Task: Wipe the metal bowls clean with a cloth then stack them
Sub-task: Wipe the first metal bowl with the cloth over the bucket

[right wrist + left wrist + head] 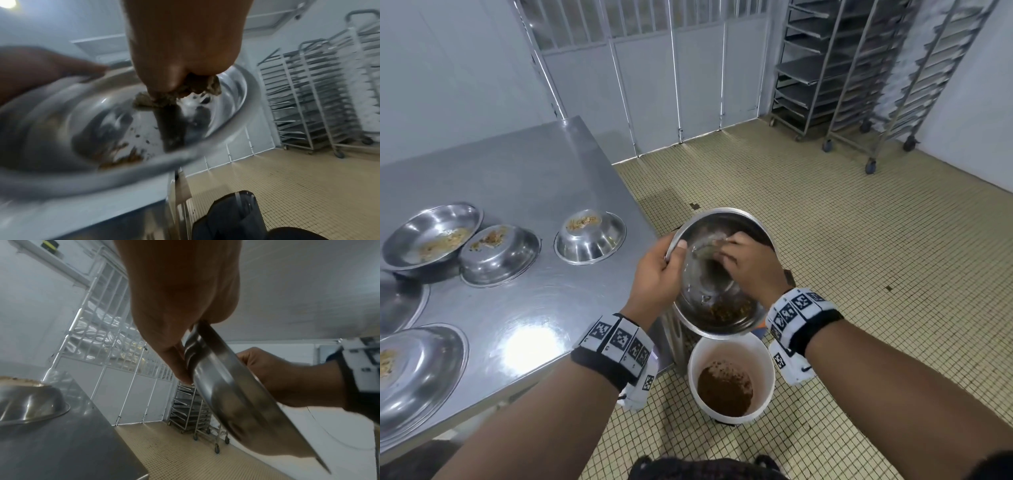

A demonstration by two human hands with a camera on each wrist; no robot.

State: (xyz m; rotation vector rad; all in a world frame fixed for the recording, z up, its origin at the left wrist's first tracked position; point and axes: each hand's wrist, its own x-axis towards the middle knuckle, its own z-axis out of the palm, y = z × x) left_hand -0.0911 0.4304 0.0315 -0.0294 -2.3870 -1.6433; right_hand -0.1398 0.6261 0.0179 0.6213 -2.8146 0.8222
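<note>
My left hand (659, 274) grips the rim of a metal bowl (709, 294) and holds it tilted over a white bucket (731, 346) on the floor, right of the table. My right hand (748, 262) is inside the bowl, gripping a soiled cloth (197, 86) against its inner wall. Brown residue (729, 310) lies at the bowl's low edge. In the left wrist view my fingers (176, 363) curl behind the bowl's rim (226, 386). Several more dirty metal bowls (498, 255) sit on the steel table (524, 178); some lie upside down with crumbs on their bases.
The white bucket holds brown waste (724, 389). A steel bin (760, 228) stands behind the held bowl. Wheeled tray racks (859, 68) stand at the far right wall. Tiled floor (859, 257) stretches to the right. The table's corner (654, 236) is close to my left hand.
</note>
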